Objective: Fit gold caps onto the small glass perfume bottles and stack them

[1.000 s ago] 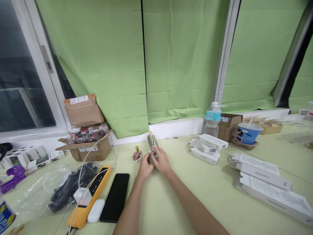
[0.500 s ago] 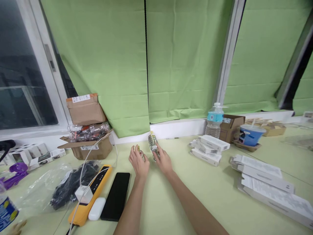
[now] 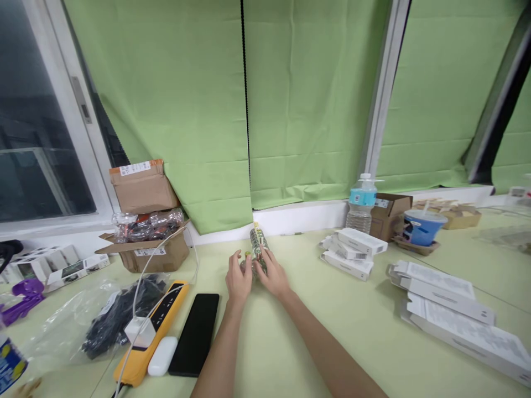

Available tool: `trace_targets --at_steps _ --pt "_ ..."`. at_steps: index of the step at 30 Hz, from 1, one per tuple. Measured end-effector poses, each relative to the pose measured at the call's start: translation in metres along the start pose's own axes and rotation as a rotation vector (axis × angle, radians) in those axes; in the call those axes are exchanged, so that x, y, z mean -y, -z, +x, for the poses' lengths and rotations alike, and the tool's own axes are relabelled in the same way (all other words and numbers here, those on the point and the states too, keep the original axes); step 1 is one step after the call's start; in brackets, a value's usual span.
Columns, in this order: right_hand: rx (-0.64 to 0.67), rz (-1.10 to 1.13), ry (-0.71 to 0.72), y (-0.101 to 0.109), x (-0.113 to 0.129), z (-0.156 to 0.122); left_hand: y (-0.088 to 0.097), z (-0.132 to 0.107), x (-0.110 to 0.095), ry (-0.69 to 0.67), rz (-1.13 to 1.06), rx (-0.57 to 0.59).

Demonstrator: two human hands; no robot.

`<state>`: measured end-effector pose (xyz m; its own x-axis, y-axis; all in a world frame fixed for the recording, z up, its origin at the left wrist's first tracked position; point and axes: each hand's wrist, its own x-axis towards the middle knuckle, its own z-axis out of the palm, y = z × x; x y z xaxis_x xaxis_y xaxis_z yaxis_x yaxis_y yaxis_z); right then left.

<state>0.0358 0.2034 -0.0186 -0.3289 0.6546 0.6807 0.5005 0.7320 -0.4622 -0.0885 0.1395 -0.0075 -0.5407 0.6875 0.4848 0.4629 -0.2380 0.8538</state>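
A row of small clear bottles with yellowish caps runs from the white wall ledge toward me in the middle of the table. My left hand is closed round one small bottle, its yellow-green cap showing above the fingers. This bottle is at the near left end of the row; whether it touches the others is hidden. My right hand curls over the near right side of the row, fingers against the bottles there. The fingers cover much of the nearest bottles.
Left of my arms lie a black phone, a white case and an orange power strip with a cable. Behind stands an open cardboard box. To the right are white boxes, a water bottle and a blue cup.
My left hand has moved right with the small bottle, up to the near end of the row. My right hand stays at the row, its fingers slightly shifted.
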Motion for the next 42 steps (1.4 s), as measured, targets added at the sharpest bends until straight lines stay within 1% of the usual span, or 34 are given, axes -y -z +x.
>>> trace_targets --at_steps 2,4,6,9,12,16,20,29,33,36,39,42 --pt "0.068 0.044 -0.003 0.000 -0.001 0.000 -0.001 0.002 0.003 0.003 -0.051 0.113" --pt "0.125 0.071 -0.003 0.000 -0.002 0.001 -0.002 0.003 0.005 -0.024 -0.095 0.204" --pt "0.158 0.081 -0.002 0.000 -0.001 0.000 -0.002 0.004 0.006 -0.052 -0.136 0.251" --pt "0.203 0.111 -0.008 0.001 -0.001 0.000 -0.002 0.003 0.005 -0.056 -0.184 0.281" --pt "0.237 0.181 -0.028 0.002 -0.001 0.000 -0.002 0.003 0.004 -0.035 -0.183 0.294" --pt "0.235 0.267 -0.028 0.002 -0.001 0.000 -0.004 0.003 0.004 -0.023 -0.173 0.313" --pt "0.235 0.303 -0.012 0.001 -0.002 0.001 -0.004 0.004 0.004 -0.008 -0.194 0.342" --pt "0.247 0.267 -0.040 -0.005 -0.005 0.000 -0.005 0.005 0.008 -0.020 -0.148 0.328" --pt "0.268 0.284 -0.074 -0.005 -0.007 0.000 -0.006 0.004 0.009 -0.026 -0.098 0.256" --pt "0.240 0.282 -0.112 -0.006 -0.009 0.001 -0.007 0.003 0.009 0.026 -0.162 0.228" --pt "0.220 0.266 -0.155 -0.007 -0.011 0.003 -0.010 0.003 0.007 0.081 -0.264 0.275" --pt "0.232 0.264 -0.168 -0.006 -0.013 0.003 -0.010 0.002 0.007 0.087 -0.301 0.316"
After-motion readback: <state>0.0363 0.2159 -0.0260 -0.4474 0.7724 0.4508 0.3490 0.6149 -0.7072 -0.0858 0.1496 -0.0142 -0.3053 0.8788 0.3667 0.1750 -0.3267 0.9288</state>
